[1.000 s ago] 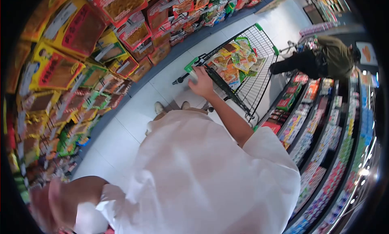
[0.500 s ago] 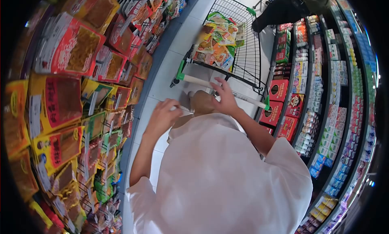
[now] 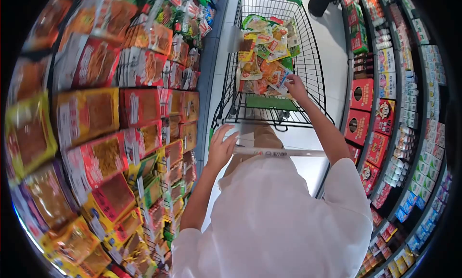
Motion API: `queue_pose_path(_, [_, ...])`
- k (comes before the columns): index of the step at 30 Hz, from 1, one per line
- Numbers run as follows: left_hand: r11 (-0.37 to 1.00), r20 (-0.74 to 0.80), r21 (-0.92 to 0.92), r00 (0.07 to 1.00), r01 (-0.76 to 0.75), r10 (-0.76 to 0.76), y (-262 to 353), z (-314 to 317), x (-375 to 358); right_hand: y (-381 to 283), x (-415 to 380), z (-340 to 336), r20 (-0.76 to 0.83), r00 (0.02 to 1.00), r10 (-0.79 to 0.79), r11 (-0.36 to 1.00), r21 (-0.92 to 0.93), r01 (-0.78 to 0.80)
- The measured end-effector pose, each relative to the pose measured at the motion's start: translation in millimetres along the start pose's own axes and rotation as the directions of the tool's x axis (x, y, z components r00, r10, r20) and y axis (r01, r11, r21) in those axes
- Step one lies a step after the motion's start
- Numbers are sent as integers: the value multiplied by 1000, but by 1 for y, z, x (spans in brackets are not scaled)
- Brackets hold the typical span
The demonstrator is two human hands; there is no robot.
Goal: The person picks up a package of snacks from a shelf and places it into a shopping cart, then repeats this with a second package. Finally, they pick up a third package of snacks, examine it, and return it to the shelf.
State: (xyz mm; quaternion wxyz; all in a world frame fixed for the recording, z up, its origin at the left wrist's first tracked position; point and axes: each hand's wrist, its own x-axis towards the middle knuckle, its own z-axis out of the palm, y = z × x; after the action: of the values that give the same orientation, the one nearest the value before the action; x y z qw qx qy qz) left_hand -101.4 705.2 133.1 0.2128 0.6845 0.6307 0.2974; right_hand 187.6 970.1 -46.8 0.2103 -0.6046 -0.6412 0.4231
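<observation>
A wire shopping cart (image 3: 315, 61) with green corners stands in front of me, its handle bar (image 3: 274, 152) close to my body. Several colourful snack packets (image 3: 269, 51) lie heaped in its basket. Over the near right edge of the heap is my right hand (image 3: 294, 87), its fingers bent together at a blue-and-white packet (image 3: 280, 79); whether they grip it is hard to see. My left hand (image 3: 223, 145) is at the left end of the handle bar, fingers apart and slightly curled, holding nothing.
Racks of hanging packaged food (image 3: 91, 114) line the left side. Shelves with red boxes (image 3: 362, 94), bottles and cartons run along the right. At the top, a person's dark-clothed leg (image 3: 320, 1) shows beyond the cart.
My right hand has moved forward from near the handle to the packets in the basket. My left hand has shifted right and down, nearer the handle. The cart now appears straighter before me.
</observation>
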Motion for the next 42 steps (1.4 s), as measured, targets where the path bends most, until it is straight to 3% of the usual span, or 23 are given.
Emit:
queue_pose_path(2, [984,78,139,990,108,-119,-5,13,15,44,49,12,20,979,203,966,159,-203])
queue_pose_path(4, [935,128,308,966,175,-223,7,22,23,74,81,22,93,885,456,826,325,-459])
queue_pose_path(7, [923,158,327,951,204,-267,0,29,31,138,134,48,18,833,553,814,202,-544])
queue_pose_path(14, [915,174,352,946,199,-273,-13,37,41,166,219,71,-141,867,477,879,59,-474])
queue_pose_path(16, [912,186,359,943,197,-277,-16,37,42,126,235,56,-119,840,529,837,235,-494])
queue_pose_path(19, [906,189,380,943,187,-273,-19,40,41,142,275,73,-76,810,581,753,427,-500])
queue_pose_path(22, [903,198,384,939,191,-283,-22,41,38,118,290,86,16,767,641,492,759,-427])
queue_pose_path(23, [904,200,382,937,193,-285,-22,41,38,141,300,101,35,817,576,536,738,-410])
queue_pose_path(26, [901,198,384,935,203,-295,-20,41,42,134,302,124,-28,766,642,513,759,-401])
queue_pose_path(27, [904,204,376,933,203,-295,-20,41,44,117,294,126,-210,684,699,665,542,-513])
queue_pose_path(28, [904,205,375,933,204,-296,-19,41,43,99,282,128,-406,610,680,729,284,-623])
queue_pose_path(29, [904,203,375,934,203,-293,-20,41,42,79,272,127,-589,553,589,695,19,-719])
queue_pose_path(32, [910,196,358,936,208,-291,-19,42,44,60,245,148,-797,489,354,788,-27,-615])
queue_pose_path(34, [915,191,347,939,208,-286,-19,43,45,64,236,173,-528,820,220,956,-52,-290])
queue_pose_path(35, [916,190,345,940,205,-282,-20,43,44,67,230,185,-368,924,102,993,-14,-115])
queue_pose_path(38, [912,169,345,941,222,-293,-19,44,44,57,247,231,-62,941,332,943,12,-332])
queue_pose_path(41, [901,160,364,937,236,-310,-15,43,46,51,269,235,108,886,450,874,148,-462])
queue_pose_path(42, [901,157,367,939,231,-305,-15,42,45,48,272,231,132,884,449,880,110,-463])
